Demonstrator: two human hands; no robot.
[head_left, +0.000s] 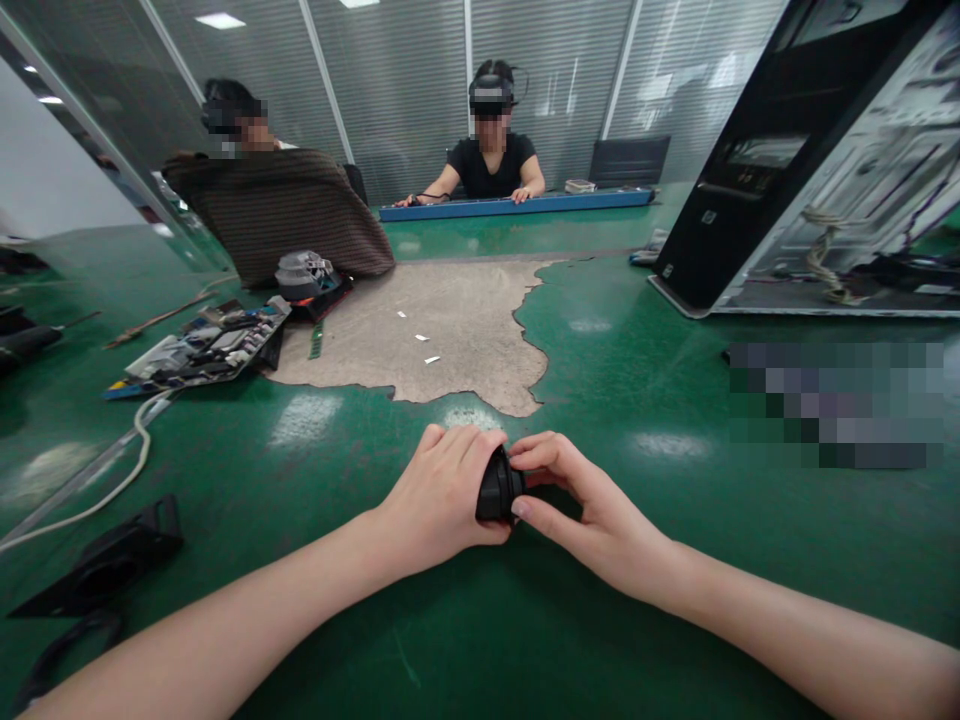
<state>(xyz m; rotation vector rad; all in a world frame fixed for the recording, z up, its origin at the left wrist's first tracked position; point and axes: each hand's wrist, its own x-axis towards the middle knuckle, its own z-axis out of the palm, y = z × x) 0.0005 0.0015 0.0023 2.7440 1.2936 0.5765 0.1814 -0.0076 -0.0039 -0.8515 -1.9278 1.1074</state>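
Note:
Between my two hands is a small black rounded object (496, 488) with a stepped, ring-like end, perhaps a lens or a cap; its exact kind I cannot tell. My left hand (442, 490) is closed around its body from the left and covers much of it. On the right end, my right hand (581, 500) pinches the ring with thumb and fingertips. Both hands are low over the green table top (637, 410). A black angular plastic piece (124, 560) with a round opening lies to the left of my left forearm.
Circuit boards (210, 345) lie at the left beside a white cable (142, 440). A worn bare patch (450, 310) spans the middle. An opened computer case (750, 190) stands at the right. Two people sit across, one behind a long blue bar (517, 205). A brown-covered chair back (277, 210) rises at left.

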